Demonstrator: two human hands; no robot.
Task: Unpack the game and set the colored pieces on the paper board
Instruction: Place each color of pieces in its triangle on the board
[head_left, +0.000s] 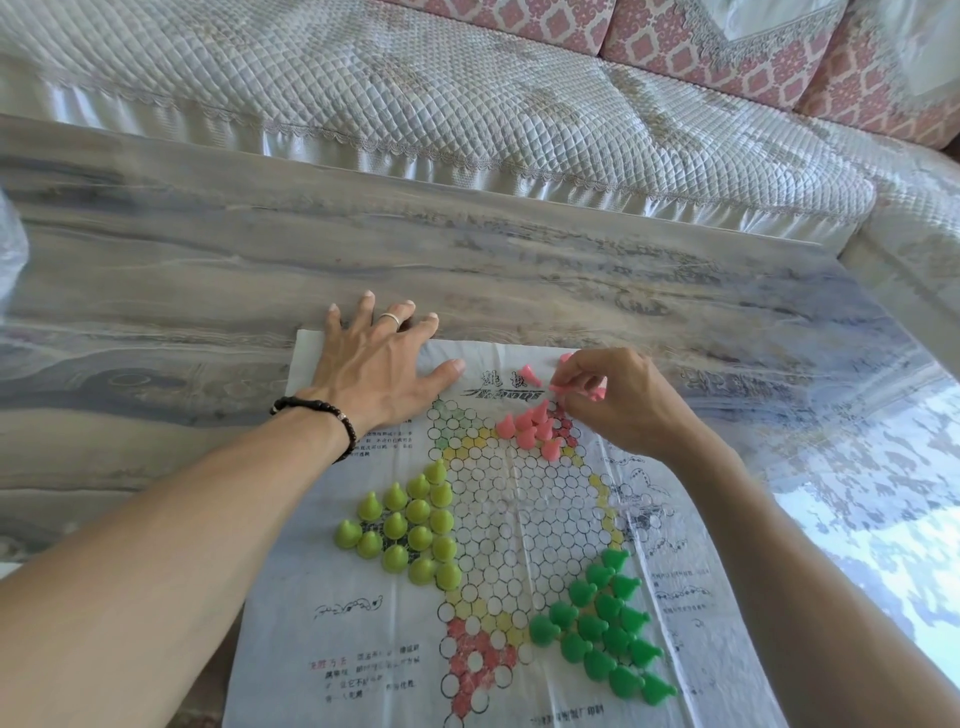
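Observation:
A paper board (524, 525) printed with circles lies flat on the marble table. Several yellow-green pieces (410, 525) stand on its left corner. Several dark green pieces (605, 631) fill the lower right corner. Several pink pieces (532, 426) stand in the upper corner, and a few loose pink pieces (531, 373) lie just above them. My left hand (379, 364) presses flat on the board's top left corner, fingers spread. My right hand (618, 402) pinches a pink piece (561, 387) over the pink group.
The marble-patterned table (208, 260) stretches to the left and behind the board. A quilted sofa (467, 104) runs along the table's far side. A crumpled clear plastic bag (10, 249) shows at the left edge. A patterned rug (872, 493) lies to the right.

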